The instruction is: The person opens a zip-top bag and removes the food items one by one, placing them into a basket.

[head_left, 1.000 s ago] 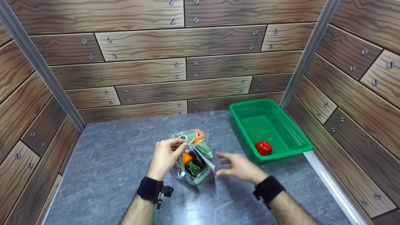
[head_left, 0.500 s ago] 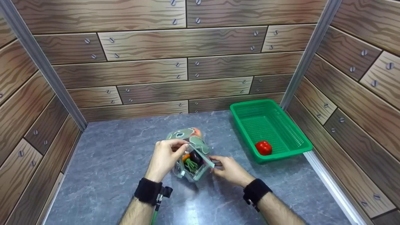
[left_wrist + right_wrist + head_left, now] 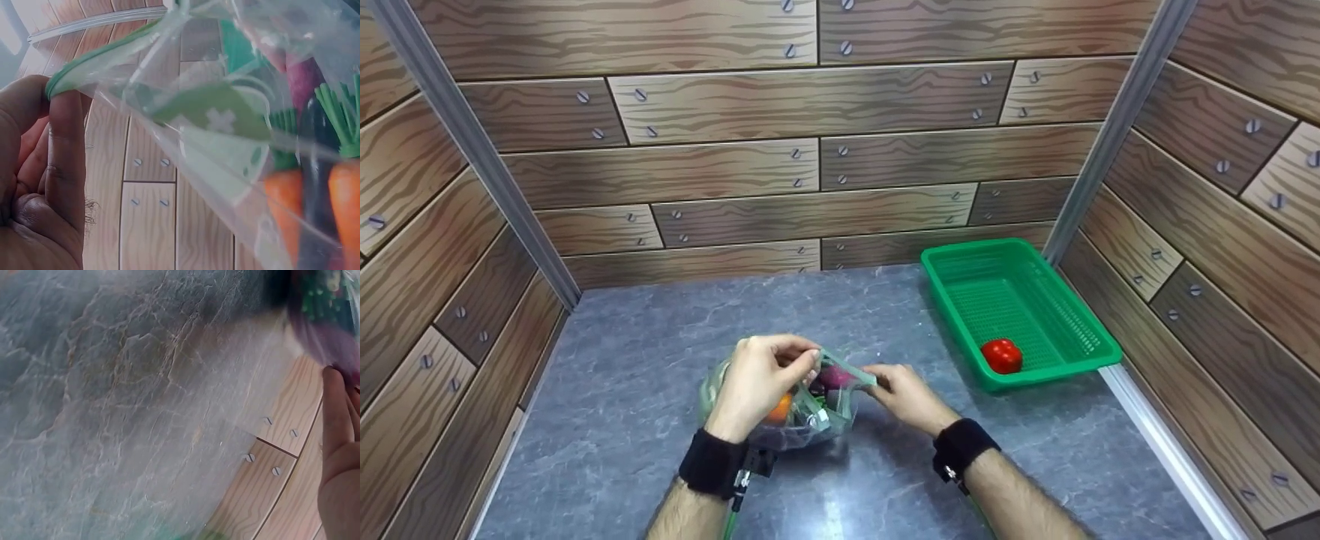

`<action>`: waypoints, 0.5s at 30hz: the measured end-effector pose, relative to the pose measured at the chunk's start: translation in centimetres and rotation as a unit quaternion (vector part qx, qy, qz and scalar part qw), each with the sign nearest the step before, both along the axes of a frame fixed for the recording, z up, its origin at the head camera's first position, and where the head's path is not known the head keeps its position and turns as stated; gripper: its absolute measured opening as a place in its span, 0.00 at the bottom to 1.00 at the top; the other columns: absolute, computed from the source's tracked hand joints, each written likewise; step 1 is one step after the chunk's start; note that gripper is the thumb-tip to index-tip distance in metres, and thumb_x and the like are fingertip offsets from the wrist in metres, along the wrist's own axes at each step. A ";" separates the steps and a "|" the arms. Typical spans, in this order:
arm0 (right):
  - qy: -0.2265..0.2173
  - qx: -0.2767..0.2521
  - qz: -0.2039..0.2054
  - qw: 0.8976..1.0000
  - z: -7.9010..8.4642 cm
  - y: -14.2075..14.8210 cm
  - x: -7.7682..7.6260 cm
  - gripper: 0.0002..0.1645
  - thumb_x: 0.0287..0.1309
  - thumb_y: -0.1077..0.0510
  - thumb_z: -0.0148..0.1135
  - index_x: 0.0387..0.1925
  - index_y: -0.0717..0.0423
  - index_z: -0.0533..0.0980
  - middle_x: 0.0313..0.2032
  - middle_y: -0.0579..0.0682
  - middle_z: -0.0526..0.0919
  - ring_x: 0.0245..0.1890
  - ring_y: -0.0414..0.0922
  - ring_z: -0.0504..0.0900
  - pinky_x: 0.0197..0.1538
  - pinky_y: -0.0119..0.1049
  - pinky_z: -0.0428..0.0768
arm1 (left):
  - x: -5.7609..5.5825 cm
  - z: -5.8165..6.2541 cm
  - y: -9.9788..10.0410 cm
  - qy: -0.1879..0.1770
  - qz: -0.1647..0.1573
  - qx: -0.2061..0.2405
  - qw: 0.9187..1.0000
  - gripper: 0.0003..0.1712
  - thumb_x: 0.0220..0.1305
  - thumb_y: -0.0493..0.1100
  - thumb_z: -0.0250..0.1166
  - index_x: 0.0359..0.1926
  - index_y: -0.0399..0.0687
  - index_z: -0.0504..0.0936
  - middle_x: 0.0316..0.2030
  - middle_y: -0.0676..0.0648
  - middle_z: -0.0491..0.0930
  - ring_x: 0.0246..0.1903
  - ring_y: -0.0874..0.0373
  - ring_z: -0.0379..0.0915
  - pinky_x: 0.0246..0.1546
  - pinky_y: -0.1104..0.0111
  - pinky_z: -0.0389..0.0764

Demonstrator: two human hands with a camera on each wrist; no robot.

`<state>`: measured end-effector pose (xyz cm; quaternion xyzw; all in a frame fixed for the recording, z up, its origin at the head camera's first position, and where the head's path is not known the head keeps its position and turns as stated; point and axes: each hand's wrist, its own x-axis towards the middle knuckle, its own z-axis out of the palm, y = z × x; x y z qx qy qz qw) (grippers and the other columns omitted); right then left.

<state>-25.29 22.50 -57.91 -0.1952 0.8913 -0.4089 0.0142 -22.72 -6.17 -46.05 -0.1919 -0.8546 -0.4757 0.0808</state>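
Between the hands is a clear zip bag (image 3: 799, 437) with green trim, partly hidden by the left hand. My left hand (image 3: 759, 386) pinches one end of its green-edged mouth between thumb and index finger. At the other end of the mouth, my right hand (image 3: 913, 397) pinches the edge. Through the plastic, the left wrist view shows carrots (image 3: 347, 194) with green tops, a dark eggplant (image 3: 311, 149) and a purple-pink vegetable (image 3: 301, 79). In the right wrist view, the right hand (image 3: 340, 450) is at the bag's side by something purple.
A green plastic basket (image 3: 988, 381) stands at the right rear of the grey marbled table (image 3: 622, 360). One red bell pepper (image 3: 1002, 356) lies in its near left corner. Wood-patterned walls (image 3: 720, 169) enclose the back and both sides.
My right hand came in from the right and took hold of the bag's edge. The bag has turned, its body swinging left beneath the left hand, which keeps its pinch.
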 end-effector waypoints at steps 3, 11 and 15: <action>-0.003 -0.015 -0.010 1.000 -0.1 -0.1 0.0 0.15 0.82 0.65 0.70 0.62 0.61 0.91 0.53 0.61 0.98 0.44 0.50 0.95 0.49 0.32 0.93 | -0.3 -0.1 0.1 -0.014 0.019 0.023 0.999 0.05 0.78 0.43 0.79 0.47 0.52 1.00 0.36 0.53 0.98 0.34 0.66 0.90 0.37 0.74 0.88; 0.007 -0.044 -0.034 0.998 1.2 0.1 1.0 0.12 0.80 0.66 0.73 0.59 0.63 0.91 0.55 0.65 0.97 0.56 0.63 0.98 0.61 0.50 0.97 | -1.6 -0.8 0.2 -0.034 0.053 0.073 0.995 0.05 0.79 0.41 0.78 0.50 0.50 0.99 0.34 0.52 0.97 0.34 0.62 0.93 0.36 0.75 0.89; 0.015 -0.052 -0.042 0.998 2.3 0.6 1.5 0.17 0.81 0.65 0.73 0.65 0.65 0.89 0.57 0.66 0.97 0.57 0.62 0.98 0.62 0.48 0.97 | -2.4 -1.2 0.3 -0.025 0.058 0.068 0.996 0.06 0.80 0.42 0.78 0.50 0.48 0.99 0.37 0.50 0.98 0.37 0.60 0.94 0.40 0.73 0.91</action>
